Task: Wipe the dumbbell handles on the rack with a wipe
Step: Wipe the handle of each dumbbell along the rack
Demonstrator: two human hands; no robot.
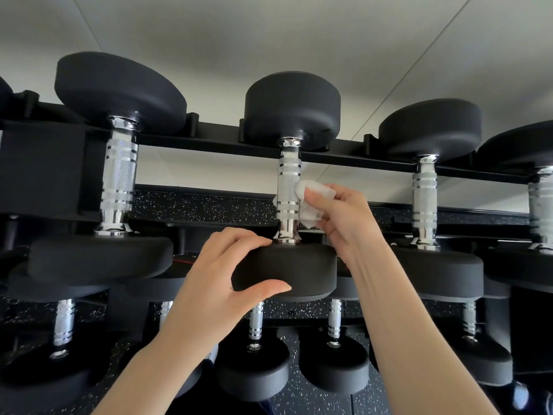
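The right hand (pixel 338 211) has its grip closed on a crumpled white wipe (pixel 311 202) pressed to the middle dumbbell's knurled handle (pixel 288 193) on the rack (pixel 215 136), while the left hand (pixel 221 277) spans the near head (pixel 287 271) in a wide, curled grip, likely to steady it.

Dumbbells, top tier of rack (pixel 209 131): black round heads, chromed knurled handles with smooth rings, each lying across the black rails. Middle dumbbell (pixel 288 265): my left hand (pixel 221 283) grips its near head, thumb under the rim, fingers (pixel 254 239) on the top face by the collar. Its handle (pixel 288 190) shows bright. Wipe (pixel 311 202): white, crumpled, pinched in my right hand (pixel 344 217), pressed against the handle's right side, mid-length.
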